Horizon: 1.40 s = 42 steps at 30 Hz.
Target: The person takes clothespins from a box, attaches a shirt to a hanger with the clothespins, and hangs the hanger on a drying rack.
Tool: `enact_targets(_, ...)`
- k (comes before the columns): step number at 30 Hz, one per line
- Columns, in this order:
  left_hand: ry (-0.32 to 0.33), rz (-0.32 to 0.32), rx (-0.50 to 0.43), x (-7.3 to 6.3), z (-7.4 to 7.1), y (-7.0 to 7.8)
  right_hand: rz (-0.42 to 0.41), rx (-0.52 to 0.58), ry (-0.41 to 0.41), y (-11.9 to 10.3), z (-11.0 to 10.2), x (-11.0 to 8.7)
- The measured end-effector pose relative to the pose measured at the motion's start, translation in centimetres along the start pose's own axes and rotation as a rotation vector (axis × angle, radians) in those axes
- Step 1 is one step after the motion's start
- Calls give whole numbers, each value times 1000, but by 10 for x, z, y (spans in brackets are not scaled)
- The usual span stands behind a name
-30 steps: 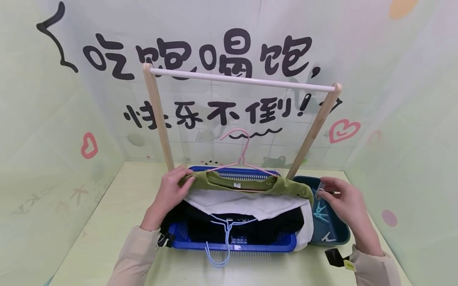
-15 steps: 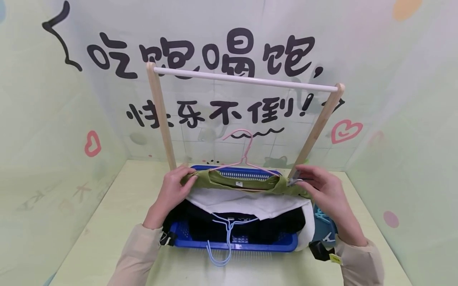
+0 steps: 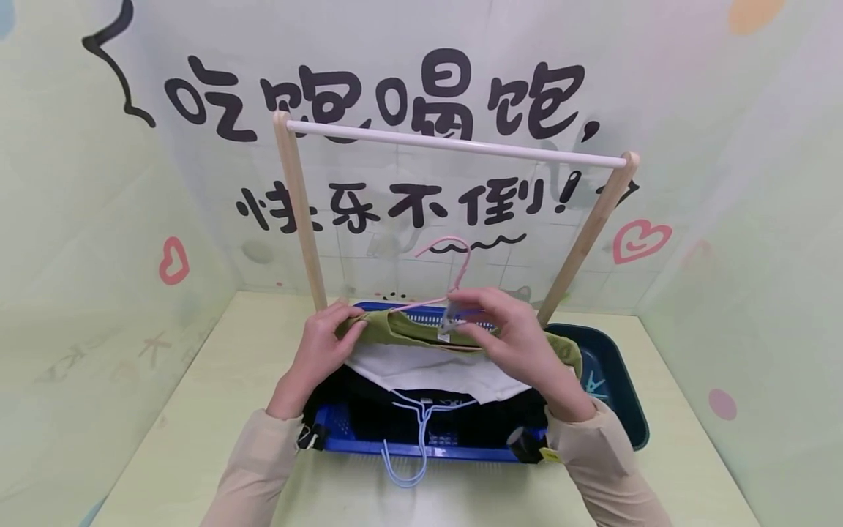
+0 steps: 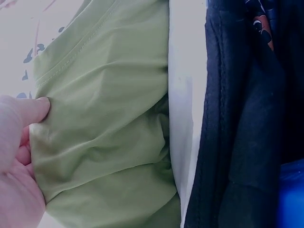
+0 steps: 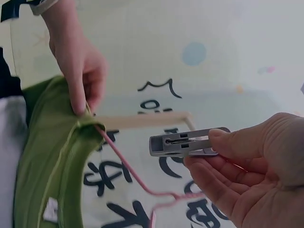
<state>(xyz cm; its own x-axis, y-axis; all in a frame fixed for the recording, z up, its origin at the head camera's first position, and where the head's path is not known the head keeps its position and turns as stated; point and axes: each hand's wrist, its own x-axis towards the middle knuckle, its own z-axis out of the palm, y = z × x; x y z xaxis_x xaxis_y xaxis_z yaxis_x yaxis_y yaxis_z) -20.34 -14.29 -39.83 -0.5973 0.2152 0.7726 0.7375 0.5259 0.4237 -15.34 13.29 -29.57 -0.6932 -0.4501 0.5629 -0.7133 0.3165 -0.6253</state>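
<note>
My left hand (image 3: 323, 348) pinches the shoulder of a green shirt (image 4: 104, 109) between thumb and fingers, at one end of a pink hanger (image 5: 126, 161) set inside its neck. The hanger's hook points up. In my right hand (image 3: 516, 337) is a grey clothespin (image 5: 183, 143), pinched by its handle end, its jaws pointing toward the left hand. In the head view it hovers in front of the shirt's neckline, apart from the cloth in the right wrist view. Under the green shirt lie a white garment (image 3: 421, 369) and a black garment (image 3: 369, 410).
The clothes lie across a blue basket (image 3: 454, 450), with light-blue hangers (image 3: 421, 439) hooked over its front. A dark teal bin (image 3: 634, 402) holding blue clothespins (image 3: 595, 384) stands at right. Behind rises a wooden rack with a white rod (image 3: 461, 143).
My right hand has carried the clothespin leftward from over the teal bin, past the shirt's right shoulder, to the neckline. The left hand keeps its pinch on the shoulder.
</note>
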Motion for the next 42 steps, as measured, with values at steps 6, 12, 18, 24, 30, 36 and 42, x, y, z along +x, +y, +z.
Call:
enact_targets(6, 1, -7, 4, 0, -1, 2, -62, 99, -8, -3, 32, 22)
enact_targets(12, 8, 1, -8, 1, 0, 4, -110, 41, 40, 0, 60, 39)
enact_targets(18, 1, -2, -18, 2, 1, 5, -91, -46, 40, 7, 76, 50)
enact_targets(24, 3, -5, -23, 2, -1, 6, -150, -109, 26, 10, 84, 58)
enact_targets(30, 3, -4, -17, -1, -2, 6, -179, -141, 16, 14, 89, 62)
enact_targets(36, 11, 13, -13, -3, 0, 7, -230, -189, 5, 17, 92, 62)
enact_targets(42, 18, 31, -9, -4, 1, 5, -243, -190, 17, 19, 95, 61)
